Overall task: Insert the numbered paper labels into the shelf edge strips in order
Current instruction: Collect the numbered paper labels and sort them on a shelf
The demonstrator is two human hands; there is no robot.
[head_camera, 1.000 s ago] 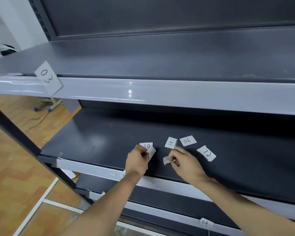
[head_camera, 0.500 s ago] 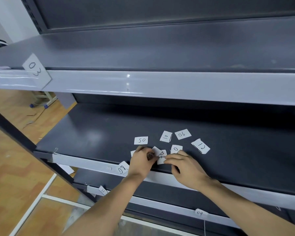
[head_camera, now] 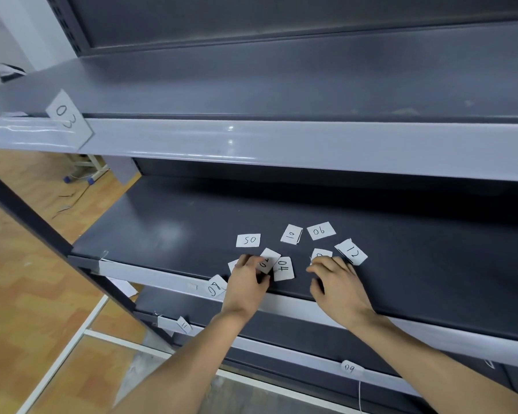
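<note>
Several white numbered paper labels lie loose on the dark middle shelf [head_camera: 168, 234]: 05 [head_camera: 248, 240], 10 [head_camera: 291, 234], 06 [head_camera: 321, 230], 12 [head_camera: 351, 251] and 04 [head_camera: 283, 268]. My left hand [head_camera: 247, 283] pinches a tilted label [head_camera: 269, 259] between thumb and fingers; its number is partly covered. Another label [head_camera: 232, 265] peeks out left of that hand. My right hand [head_camera: 338, 282] lies spread, its fingertips on a half-hidden label [head_camera: 321, 253]. Label 08 [head_camera: 216, 286] sits in the middle shelf's edge strip [head_camera: 150, 271], and label 03 [head_camera: 68, 119] in the top strip [head_camera: 281, 144].
Lower strips hold label 11 [head_camera: 183, 325] and label 09 [head_camera: 349, 368]. The upper shelf overhangs the middle one. A dark upright post [head_camera: 27, 213] runs diagonally at left, with wooden floor [head_camera: 21, 294] and a white floor frame [head_camera: 81, 330] beyond.
Label 05 left my left hand and now lies on the shelf. Label 04 was laid down. My right hand let go of its paper and moved right, spreading flat.
</note>
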